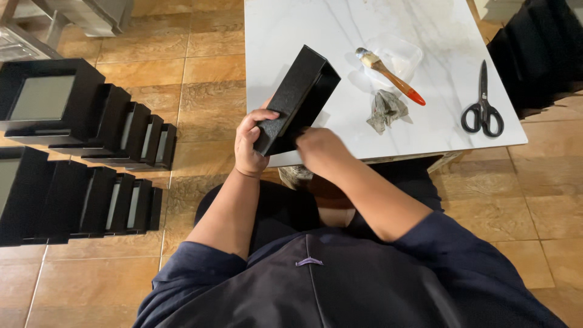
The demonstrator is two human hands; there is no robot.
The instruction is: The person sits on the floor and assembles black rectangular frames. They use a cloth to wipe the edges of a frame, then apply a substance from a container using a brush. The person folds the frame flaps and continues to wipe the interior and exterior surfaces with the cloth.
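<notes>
I hold a black rectangular box (297, 97) tilted over the near left corner of a white marble table (303, 30). My left hand (250, 143) grips the box's lower end from the left side. My right hand (322, 152) presses against the same end from the right, fingers curled under it. The box's open side faces right and away from me.
A brush with an orange handle (392, 76) lies on a clear plastic tub (398, 58). A crumpled grey cloth (385, 110) sits beside it, black scissors (483, 103) to the right. Rows of black boxes (91, 115) stand on the tiled floor at left.
</notes>
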